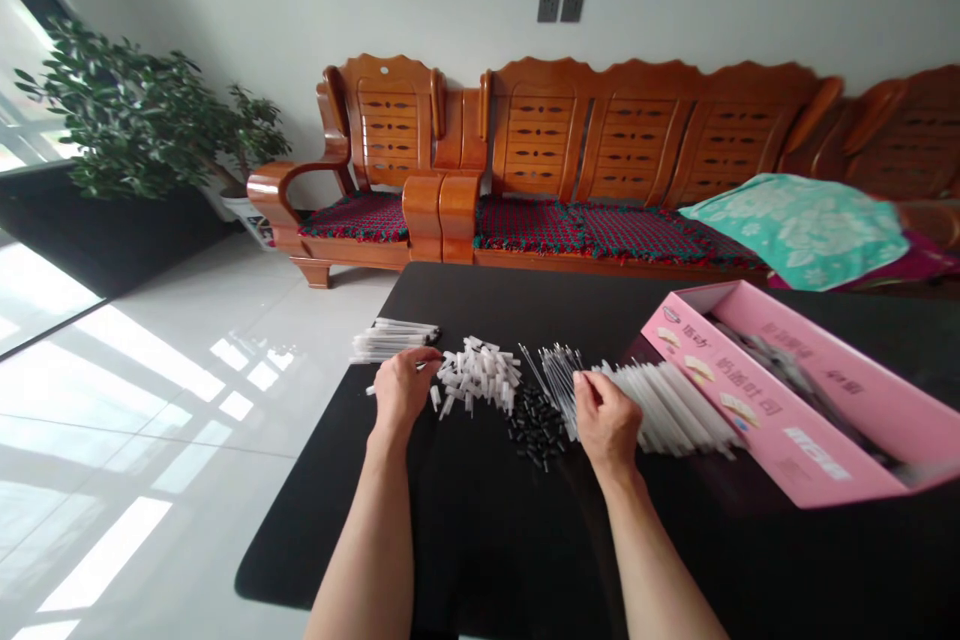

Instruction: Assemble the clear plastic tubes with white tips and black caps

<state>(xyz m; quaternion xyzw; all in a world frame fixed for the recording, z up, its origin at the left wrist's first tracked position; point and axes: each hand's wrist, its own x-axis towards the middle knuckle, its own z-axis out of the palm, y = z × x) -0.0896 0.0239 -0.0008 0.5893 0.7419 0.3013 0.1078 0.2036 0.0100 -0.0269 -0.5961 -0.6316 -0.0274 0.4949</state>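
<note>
My left hand (pixel 401 390) rests on the black table (pixel 480 540), fingers curled around a thin white pen part beside a heap of small white caps (pixel 480 375). A bundle of assembled white pens (pixel 394 338) lies just beyond it. My right hand (pixel 604 415) reaches into a row of clear pen barrels (pixel 667 400), fingers pinched on one or more of them. Thin refills (pixel 555 370) fan out between the hands, with a pile of small black tips (pixel 536 425) in front.
An open pink cardboard box (pixel 795 440) lies at the table's right. Behind the table stands a wooden sofa and armchair (pixel 570 160) with red cushions and a teal pillow (pixel 802 225). A potted plant (pixel 142 120) is at the left, over a glossy tiled floor.
</note>
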